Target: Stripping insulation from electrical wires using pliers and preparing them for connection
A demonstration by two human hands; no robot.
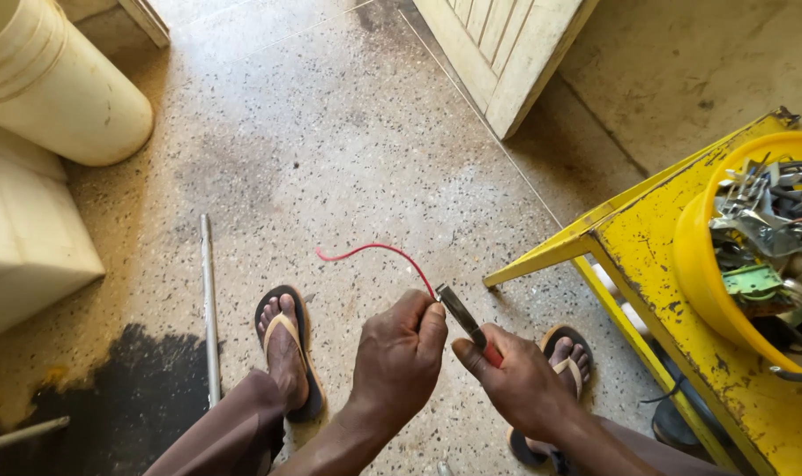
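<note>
Both hands sit low in frame, just above the knees. Left hand (399, 357) is curled into a closed fist around the near end of a thin red wire (374, 250); the wire leaves the top of the fist and arcs up and to the left, its free end hanging in the air above the floor. Right hand (517, 381) is closed on the red-handled pliers (465, 319); the dark metal nose points up-left and meets the wire right at the left fist. Whether the pliers' nose is biting the wire or only resting against it cannot be told.

Risks, as judged: the nose works touching the left knuckles, so a slip could pinch or nick the fingers. Too hard a squeeze could sever the wire instead of marking its sheath. The free end could whip. Feet in open flip-flops (288, 345) lie directly below, exposed to a dropped tool.

Surface: speckled terrazzo floor (330, 141), stained, with a dark patch (127, 397) at lower left and a thin metal rod (208, 300) lying beside the left foot. Right: chipped yellow bench (656, 264) carrying a yellow bowl (696, 256) of metal scrap. Upper left: cream bucket (57, 79). Top: pale wooden door (507, 53).
</note>
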